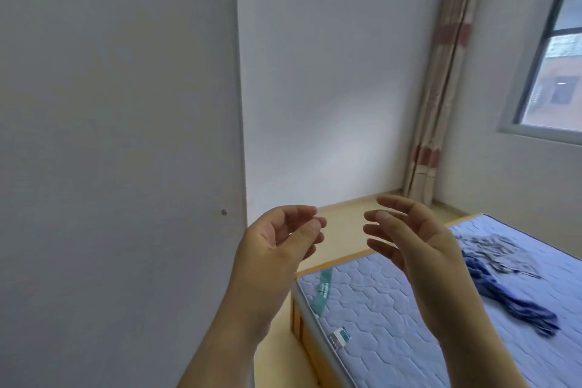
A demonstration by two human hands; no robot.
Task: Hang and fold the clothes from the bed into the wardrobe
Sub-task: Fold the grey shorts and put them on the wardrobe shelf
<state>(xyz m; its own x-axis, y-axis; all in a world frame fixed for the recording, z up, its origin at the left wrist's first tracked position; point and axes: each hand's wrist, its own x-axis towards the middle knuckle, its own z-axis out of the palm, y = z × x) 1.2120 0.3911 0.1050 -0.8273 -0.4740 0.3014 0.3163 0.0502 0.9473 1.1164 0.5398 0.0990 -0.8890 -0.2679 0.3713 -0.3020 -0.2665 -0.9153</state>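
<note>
My left hand (pixel 280 236) and my right hand (pixel 412 239) are raised in front of me, palms facing each other, fingers loosely curled and apart, both holding nothing. The bed (pixel 378 309) with its bare blue quilted mattress lies at the lower right. A dark blue garment (pixel 516 302) is crumpled on the mattress to the right of my right hand, and a grey patterned garment (pixel 500 249) lies just behind it. The white wardrobe door (pixel 119 135) fills the left side, shut, with a small round knob (pixel 224 212) left of my left hand.
A strip of light wooden floor (pixel 346 211) runs between the wardrobe and the bed. A beige and red curtain (pixel 441 88) hangs in the far corner beside a window (pixel 560 50) on the right wall. The bed has a wooden frame edge (pixel 346 257).
</note>
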